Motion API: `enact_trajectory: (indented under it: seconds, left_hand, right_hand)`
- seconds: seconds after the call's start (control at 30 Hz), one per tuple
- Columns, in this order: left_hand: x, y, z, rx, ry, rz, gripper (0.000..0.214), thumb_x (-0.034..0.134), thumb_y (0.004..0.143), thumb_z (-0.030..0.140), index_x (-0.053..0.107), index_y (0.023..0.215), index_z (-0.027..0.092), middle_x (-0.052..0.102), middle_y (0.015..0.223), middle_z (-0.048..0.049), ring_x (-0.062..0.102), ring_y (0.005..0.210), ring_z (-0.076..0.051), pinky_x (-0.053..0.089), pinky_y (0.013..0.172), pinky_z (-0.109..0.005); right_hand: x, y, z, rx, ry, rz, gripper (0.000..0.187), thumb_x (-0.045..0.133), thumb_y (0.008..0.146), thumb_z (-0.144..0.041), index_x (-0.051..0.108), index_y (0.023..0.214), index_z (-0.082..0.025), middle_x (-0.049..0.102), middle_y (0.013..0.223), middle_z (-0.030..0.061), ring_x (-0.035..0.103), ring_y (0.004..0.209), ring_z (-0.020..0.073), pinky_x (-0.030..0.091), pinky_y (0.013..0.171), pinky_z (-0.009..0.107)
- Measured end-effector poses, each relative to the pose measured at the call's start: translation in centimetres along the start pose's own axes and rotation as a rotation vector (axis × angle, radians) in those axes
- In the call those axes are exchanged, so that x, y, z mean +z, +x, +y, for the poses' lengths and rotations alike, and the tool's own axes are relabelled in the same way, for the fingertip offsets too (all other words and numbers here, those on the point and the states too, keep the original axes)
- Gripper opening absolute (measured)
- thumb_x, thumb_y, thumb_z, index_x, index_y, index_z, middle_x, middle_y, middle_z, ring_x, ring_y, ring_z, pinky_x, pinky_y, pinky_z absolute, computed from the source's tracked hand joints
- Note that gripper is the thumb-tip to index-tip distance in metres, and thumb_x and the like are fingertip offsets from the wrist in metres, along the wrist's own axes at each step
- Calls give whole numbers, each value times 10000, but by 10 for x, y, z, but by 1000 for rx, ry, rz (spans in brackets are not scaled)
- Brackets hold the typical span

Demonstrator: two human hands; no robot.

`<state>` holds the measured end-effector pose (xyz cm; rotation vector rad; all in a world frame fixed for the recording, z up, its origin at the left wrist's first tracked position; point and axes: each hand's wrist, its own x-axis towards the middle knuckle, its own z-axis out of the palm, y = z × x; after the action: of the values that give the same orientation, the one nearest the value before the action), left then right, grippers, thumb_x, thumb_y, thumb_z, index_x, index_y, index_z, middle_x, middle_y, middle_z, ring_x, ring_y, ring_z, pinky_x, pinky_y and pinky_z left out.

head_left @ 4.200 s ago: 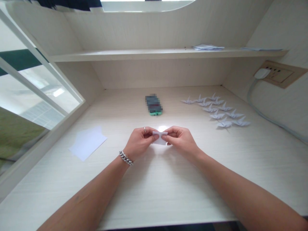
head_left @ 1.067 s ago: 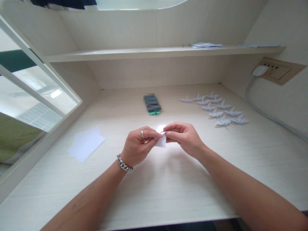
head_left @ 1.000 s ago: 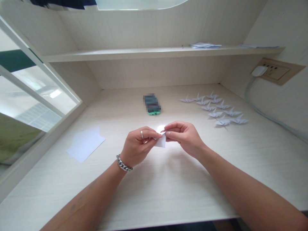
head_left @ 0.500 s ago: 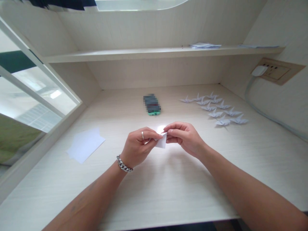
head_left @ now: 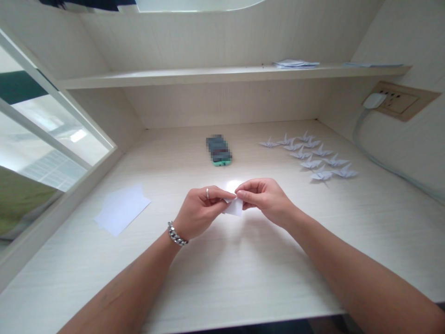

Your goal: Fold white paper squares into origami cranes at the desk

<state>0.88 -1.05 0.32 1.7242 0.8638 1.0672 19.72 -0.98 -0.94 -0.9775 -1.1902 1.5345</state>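
Paper pc (head_left: pixel 235 208), folded, pinched by L hand (head_left: pixel 200 211) & R hand (head_left: pixel 267 199); cranes (head_left: pixel 311 163) farther R.

A pale wood-grained counter (head_left: pixel 222 283) is viewed from head height, near and downward. Forward, a pale wooden shelf (head_left: pixel 208 77) is faced.

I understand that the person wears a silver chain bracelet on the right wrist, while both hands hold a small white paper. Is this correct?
Not quite: the head view shows the bracelet on the left wrist. The left hand and right hand do both hold the small white paper.
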Motion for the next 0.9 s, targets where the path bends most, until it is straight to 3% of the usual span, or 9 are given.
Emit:
enact_trajectory:
  seconds: [0.13, 0.7, 0.9]
  left_hand:
    - [1, 0, -1, -75, -6, 41, 60, 724, 739, 162, 762, 785, 152, 747, 752, -56, 664, 664, -140, 524, 589, -217]
    - [5, 0, -2, -173, 37, 64, 114, 738, 724, 218, 736, 789, 125, 715, 684, -42, 626, 605, -118, 489, 548, -206]
    - [2, 4, 3, -247, 33, 65, 114, 692, 704, 126, 769, 786, 143, 717, 642, -24, 606, 566, -107, 474, 532, -201]
  right_hand:
    - [1, -1, -2, 30, -5, 11, 234, 800, 649, -325, 738, 761, -128, 692, 678, 38, 643, 621, 134, 536, 601, 262]
    - [2, -2, -1, 80, -24, -3, 261, 809, 631, -335, 757, 765, -116, 676, 659, 43, 611, 603, 117, 494, 584, 243]
    - [2, 0, 1, 79, -23, 41, 261, 812, 614, -338, 752, 742, -118, 676, 645, 47, 606, 592, 126, 486, 564, 253]
